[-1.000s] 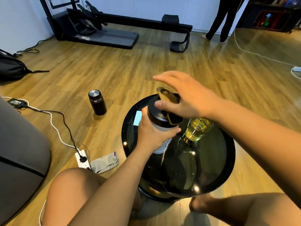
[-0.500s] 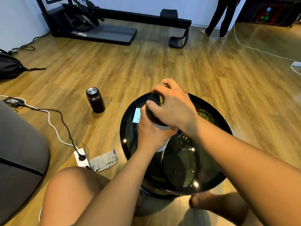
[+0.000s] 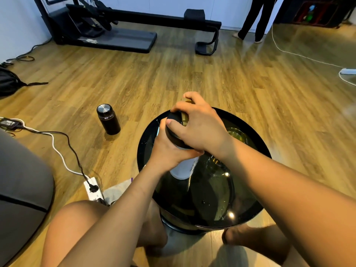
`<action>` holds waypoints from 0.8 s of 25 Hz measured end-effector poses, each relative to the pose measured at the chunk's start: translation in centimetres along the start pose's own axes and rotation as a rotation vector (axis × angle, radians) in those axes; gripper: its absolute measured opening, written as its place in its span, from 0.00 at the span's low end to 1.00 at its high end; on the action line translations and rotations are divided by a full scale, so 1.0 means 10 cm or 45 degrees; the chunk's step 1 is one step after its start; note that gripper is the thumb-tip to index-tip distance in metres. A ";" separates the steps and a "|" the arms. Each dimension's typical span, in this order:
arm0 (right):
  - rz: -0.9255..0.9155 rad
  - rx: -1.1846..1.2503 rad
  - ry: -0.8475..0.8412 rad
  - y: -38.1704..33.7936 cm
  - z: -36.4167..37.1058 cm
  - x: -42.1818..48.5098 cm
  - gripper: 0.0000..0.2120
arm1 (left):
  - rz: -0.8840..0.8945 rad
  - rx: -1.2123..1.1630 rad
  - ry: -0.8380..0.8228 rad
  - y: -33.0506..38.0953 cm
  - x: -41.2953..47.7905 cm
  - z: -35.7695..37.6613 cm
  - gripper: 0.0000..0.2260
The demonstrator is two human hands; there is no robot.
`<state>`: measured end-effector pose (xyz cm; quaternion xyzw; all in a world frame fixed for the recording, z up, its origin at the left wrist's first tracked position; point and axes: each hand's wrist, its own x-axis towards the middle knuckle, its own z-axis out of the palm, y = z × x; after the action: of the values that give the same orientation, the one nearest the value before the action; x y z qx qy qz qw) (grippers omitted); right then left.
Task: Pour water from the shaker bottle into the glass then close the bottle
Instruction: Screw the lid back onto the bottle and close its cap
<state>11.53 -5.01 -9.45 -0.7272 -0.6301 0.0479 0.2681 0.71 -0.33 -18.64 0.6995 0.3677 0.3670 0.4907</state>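
Observation:
The shaker bottle [image 3: 183, 169] has a white body and a black lid with an olive flip cap. It stands upright on the round black glass table [image 3: 250, 189]. My left hand [image 3: 169, 151] grips its body just under the lid. My right hand [image 3: 198, 126] lies over the lid, fingers curled round it and the cap, hiding most of the top. The glass [image 3: 238, 134] stands just right of the bottle, partly hidden behind my right wrist, with liquid in it.
A dark thermos flask [image 3: 108, 119] stands on the wooden floor left of the table. A power strip [image 3: 93, 189] with cables and a grey cloth [image 3: 117, 191] lie near my left knee. A treadmill [image 3: 107, 38] and a standing person [image 3: 254, 18] are at the back.
My right hand came down from above the raised flip cap onto the lid and now clasps it. The cap is folded down under the hand. The left hand kept its hold.

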 end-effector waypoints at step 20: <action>0.117 -0.023 0.148 -0.01 0.07 -0.03 0.12 | -0.026 -0.024 0.314 -0.02 -0.19 0.31 0.43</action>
<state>11.10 -5.02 -10.13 -0.7595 -0.5797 0.0122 0.2950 2.53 -3.20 -19.86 0.6406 0.4288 0.4488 0.4521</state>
